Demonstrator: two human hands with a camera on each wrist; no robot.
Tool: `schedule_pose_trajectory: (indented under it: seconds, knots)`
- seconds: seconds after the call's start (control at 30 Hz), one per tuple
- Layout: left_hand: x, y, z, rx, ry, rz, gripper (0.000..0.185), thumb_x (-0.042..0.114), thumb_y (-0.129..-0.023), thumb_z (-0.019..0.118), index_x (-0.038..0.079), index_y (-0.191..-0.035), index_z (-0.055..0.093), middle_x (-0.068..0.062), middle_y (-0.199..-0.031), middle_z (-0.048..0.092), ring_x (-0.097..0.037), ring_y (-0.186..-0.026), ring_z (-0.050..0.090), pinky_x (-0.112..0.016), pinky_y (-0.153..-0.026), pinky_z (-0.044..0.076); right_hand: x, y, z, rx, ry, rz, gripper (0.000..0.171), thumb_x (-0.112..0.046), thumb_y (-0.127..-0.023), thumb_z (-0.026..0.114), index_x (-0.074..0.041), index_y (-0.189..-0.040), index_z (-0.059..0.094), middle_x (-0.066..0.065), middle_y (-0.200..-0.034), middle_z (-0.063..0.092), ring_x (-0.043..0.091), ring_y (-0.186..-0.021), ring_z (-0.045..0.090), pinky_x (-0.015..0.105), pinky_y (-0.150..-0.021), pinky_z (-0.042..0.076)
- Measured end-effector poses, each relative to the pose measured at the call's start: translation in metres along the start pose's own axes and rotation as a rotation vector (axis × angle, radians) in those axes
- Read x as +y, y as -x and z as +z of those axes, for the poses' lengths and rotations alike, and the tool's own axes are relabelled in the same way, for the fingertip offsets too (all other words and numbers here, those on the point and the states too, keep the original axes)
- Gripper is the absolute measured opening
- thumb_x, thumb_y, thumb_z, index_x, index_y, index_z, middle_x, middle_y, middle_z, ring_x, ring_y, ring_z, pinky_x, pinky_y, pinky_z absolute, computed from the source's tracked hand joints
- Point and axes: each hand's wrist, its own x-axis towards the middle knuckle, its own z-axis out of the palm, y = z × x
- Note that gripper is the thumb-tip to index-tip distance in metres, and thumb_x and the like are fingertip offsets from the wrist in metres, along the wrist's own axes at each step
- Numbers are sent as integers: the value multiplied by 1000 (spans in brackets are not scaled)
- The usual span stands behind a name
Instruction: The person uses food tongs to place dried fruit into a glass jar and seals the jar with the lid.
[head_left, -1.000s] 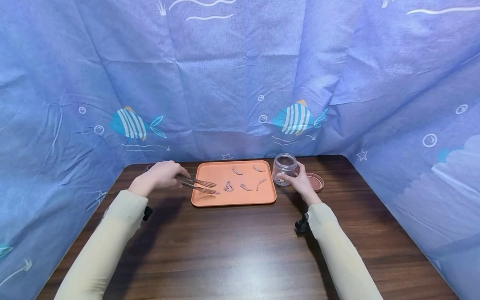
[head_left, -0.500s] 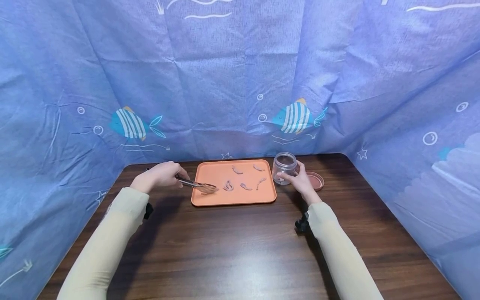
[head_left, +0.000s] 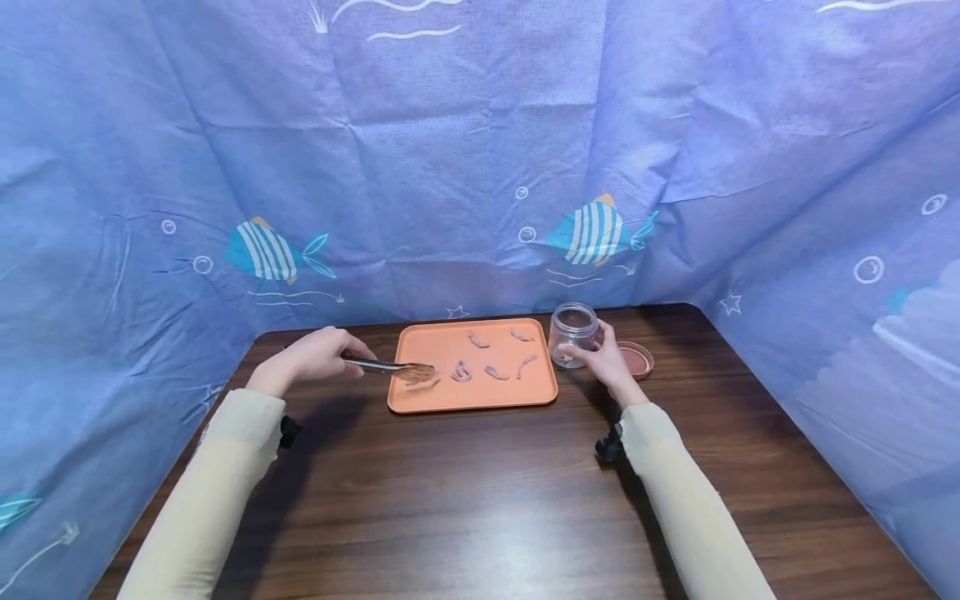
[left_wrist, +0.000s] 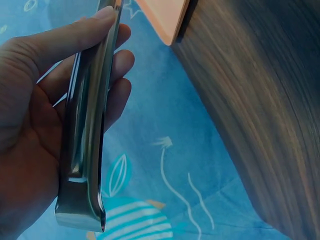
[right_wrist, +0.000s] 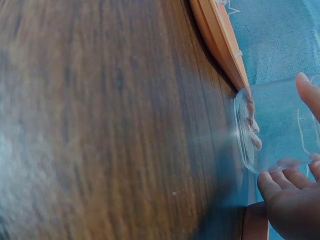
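Observation:
My left hand (head_left: 309,357) grips metal tongs (head_left: 386,366) whose squeezed tips sit over the left part of an orange tray (head_left: 525,393), a small piece pinched between them. In the left wrist view my fingers (left_wrist: 75,42) wrap the tongs (left_wrist: 87,130). Several small pinkish shrimp-like pieces (head_left: 495,372) lie on the tray. My right hand (head_left: 606,360) holds a clear glass jar (head_left: 572,334) standing just right of the tray. In the right wrist view the jar (right_wrist: 275,125) has a few pieces at its bottom, and my fingertips (right_wrist: 280,187) touch its wall.
A reddish round lid (head_left: 636,360) lies on the dark wooden table (head_left: 480,500) right of the jar. Blue fabric with fish prints (head_left: 480,150) walls in the table at the back and both sides. The near half of the table holds only my forearms.
The tongs went from open over the tray's left edge to squeezed together on a piece, and now are slightly lifted. The right hand stayed on the jar.

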Motion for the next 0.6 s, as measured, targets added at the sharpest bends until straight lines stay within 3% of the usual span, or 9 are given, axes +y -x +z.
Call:
schedule_pose_trajectory:
  seconds: [0.13,0.37,0.43,0.5,0.57,0.6]
  knots:
    - [-4,7,-4,44,57,0,29,15,-92,75,12,-121,75,-6,-113,74,-14,-84,61,-37,-74,47,-1,1,-2,-4,9,4,104,-34,-88,80,-9,-160,8,22,-162,22,40,-149,24,51,-119,24]
    - [-2,12,-13,126,160,-32,31,16,-96,70,10,-126,72,-8,-105,74,-14,-59,44,-37,-66,43,-1,3,-3,1,1,10,104,-32,-89,80,-9,-160,8,22,-163,22,40,-149,23,51,-119,24]
    - [0,12,-16,158,164,-42,32,17,-97,69,10,-128,71,-8,-97,73,-13,-56,42,-37,-66,42,-1,3,-3,0,0,11,104,-33,-89,80,-10,-161,8,21,-163,22,40,-149,23,51,-119,24]
    - [1,12,-20,189,173,-53,32,19,-97,69,11,-129,70,-7,-100,73,-13,-59,46,-38,-67,43,-1,2,-2,1,2,12,105,-33,-88,80,-10,-161,8,20,-163,23,39,-149,23,51,-119,24]
    - [2,11,-22,211,193,-59,34,21,-98,68,12,-130,70,-7,-97,72,-14,-54,40,-37,-67,44,-1,1,-2,1,2,14,106,-34,-87,81,-10,-161,9,20,-163,24,39,-149,24,50,-119,25]
    - [2,11,-24,225,198,-59,35,23,-98,69,12,-131,69,-9,-104,73,-15,-57,43,-37,-67,44,-1,1,-2,0,2,14,106,-35,-87,81,-10,-161,9,19,-163,24,39,-149,24,50,-119,25]
